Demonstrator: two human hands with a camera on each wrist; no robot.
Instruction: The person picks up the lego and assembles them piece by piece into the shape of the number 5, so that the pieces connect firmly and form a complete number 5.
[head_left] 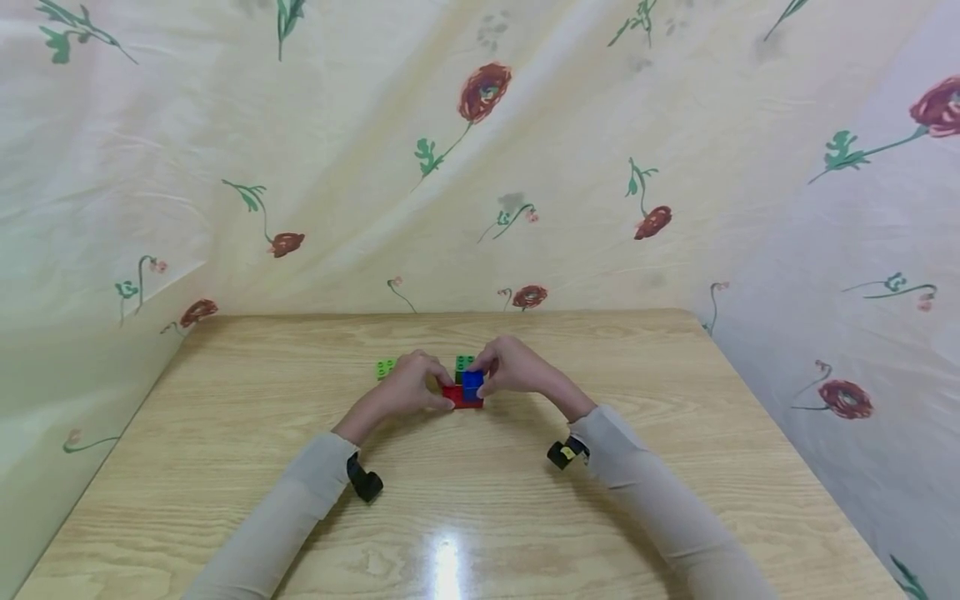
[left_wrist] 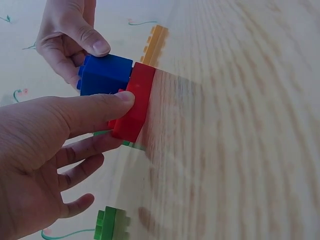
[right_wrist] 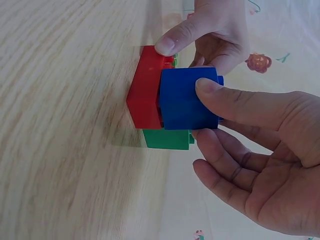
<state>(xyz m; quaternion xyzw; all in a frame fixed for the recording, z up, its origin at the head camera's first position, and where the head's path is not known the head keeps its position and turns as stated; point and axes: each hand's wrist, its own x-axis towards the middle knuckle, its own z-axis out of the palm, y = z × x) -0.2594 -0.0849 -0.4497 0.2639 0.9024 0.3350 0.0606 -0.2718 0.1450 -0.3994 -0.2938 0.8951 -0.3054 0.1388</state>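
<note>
My left hand (head_left: 407, 385) pinches a long red brick (left_wrist: 139, 102) by its end, thumb on the near side. A blue brick (right_wrist: 180, 97) sits on the other end of the red one, studs pointing up. My right hand (head_left: 516, 367) grips that blue brick between thumb and fingers. In the right wrist view the blue brick's lower edge meets the red brick's top, with a thin dark line between them. Just behind the pair stands a green brick (right_wrist: 168, 139), partly hidden by them.
A light green brick (head_left: 385, 368) lies left of the left hand, partly covered by it in the head view. An orange brick (left_wrist: 155, 45) shows beyond the red one in the left wrist view. Patterned cloth (head_left: 360, 167) hangs behind the wooden table (head_left: 465, 517).
</note>
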